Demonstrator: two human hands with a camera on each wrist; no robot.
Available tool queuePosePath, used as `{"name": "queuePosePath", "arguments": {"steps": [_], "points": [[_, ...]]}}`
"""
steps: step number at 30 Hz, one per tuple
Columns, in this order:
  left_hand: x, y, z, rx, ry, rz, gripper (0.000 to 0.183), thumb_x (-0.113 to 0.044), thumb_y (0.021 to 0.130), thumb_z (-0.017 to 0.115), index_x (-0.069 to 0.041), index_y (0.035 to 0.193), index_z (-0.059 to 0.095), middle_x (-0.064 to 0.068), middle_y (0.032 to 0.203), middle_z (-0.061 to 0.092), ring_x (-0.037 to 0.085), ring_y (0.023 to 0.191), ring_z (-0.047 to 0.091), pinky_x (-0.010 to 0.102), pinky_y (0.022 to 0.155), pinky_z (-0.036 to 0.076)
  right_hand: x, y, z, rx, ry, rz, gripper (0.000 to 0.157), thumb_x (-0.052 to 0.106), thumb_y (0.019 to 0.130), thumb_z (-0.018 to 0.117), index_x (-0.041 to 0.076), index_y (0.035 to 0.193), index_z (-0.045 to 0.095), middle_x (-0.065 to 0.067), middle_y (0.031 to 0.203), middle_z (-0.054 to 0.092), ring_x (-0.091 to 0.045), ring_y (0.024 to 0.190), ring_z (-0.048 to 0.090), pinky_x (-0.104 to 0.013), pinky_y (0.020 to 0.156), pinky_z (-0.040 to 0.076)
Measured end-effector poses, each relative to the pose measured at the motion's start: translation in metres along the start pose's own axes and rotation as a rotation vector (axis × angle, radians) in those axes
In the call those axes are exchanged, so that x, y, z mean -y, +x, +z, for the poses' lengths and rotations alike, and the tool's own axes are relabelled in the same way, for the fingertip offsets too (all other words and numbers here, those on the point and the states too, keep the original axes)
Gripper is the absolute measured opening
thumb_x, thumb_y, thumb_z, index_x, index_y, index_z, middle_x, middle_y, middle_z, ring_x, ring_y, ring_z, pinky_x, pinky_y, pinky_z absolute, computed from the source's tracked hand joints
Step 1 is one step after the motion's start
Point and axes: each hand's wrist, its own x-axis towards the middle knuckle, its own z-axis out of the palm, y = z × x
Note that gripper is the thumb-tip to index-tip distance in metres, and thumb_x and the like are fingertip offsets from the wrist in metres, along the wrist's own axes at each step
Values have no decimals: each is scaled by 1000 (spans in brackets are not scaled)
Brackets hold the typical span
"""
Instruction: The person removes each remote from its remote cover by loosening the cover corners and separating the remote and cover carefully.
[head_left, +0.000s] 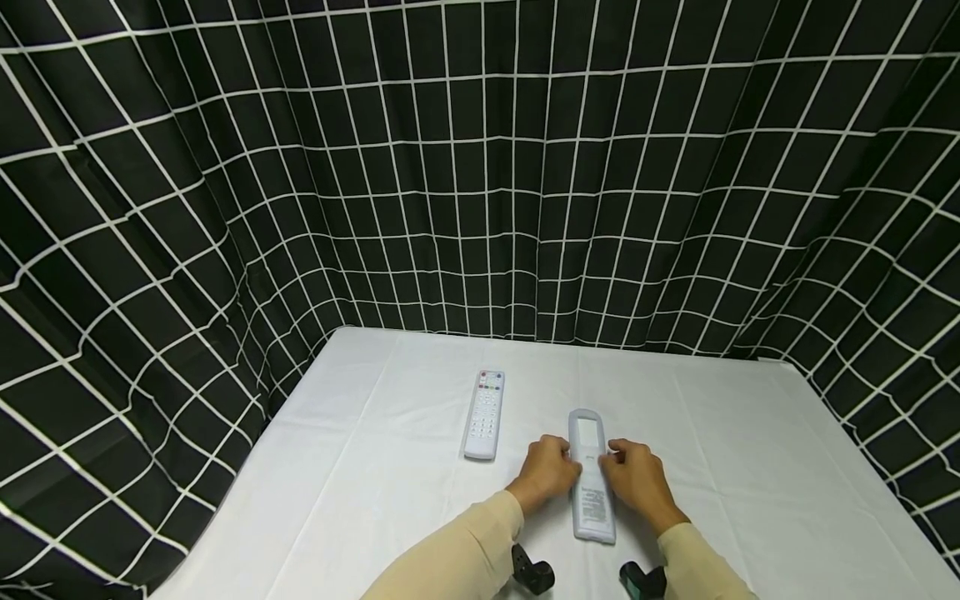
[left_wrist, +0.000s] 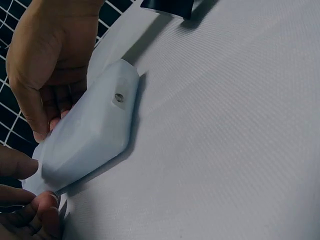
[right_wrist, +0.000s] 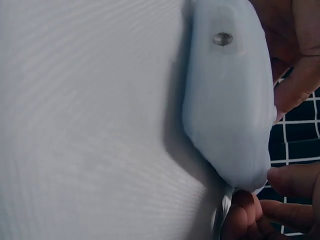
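A pale, translucent-cased remote control (head_left: 592, 483) lies back up on the table, with a printed label near its lower end and a rectangular light area at its top. From the left, my left hand (head_left: 549, 469) pinches its edge with thumb and fingers. My right hand (head_left: 637, 477) grips the opposite edge at about the same height. Close up in the left wrist view, the rounded near end of the remote control (left_wrist: 100, 125) shows a small round emitter; fingers of both hands are around its far part. A second remote control (head_left: 484, 415), with white and coloured buttons, lies face up to the left.
A white cloth covers the table (head_left: 360, 467). Black curtains (head_left: 480, 167) with a white grid surround its back and sides. Black wrist devices (head_left: 532, 571) sit below both forearms, close over the cloth.
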Motion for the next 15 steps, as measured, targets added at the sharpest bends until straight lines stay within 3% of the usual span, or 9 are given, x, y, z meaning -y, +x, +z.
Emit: {"name": "queuePosePath", "arguments": {"steps": [4, 15], "points": [[0, 1, 0, -7, -46, -39, 26, -6, 79, 73, 7, 101, 70, 1, 72, 58, 13, 66, 53, 26, 58, 46, 0, 1, 0, -14, 46, 28, 32, 8, 87, 64, -13, 111, 63, -13, 86, 67, -24, 77, 60, -39, 66, 50], [-3, 1, -1, -5, -161, -90, 15, -3, 80, 74, 2, 94, 68, -2, 74, 57, 11, 66, 54, 25, 58, 48, 1, 0, -2, -25, 124, 68, 21, 10, 88, 65, -7, 101, 67, -12, 89, 67, -25, 81, 62, -36, 66, 49]]}}
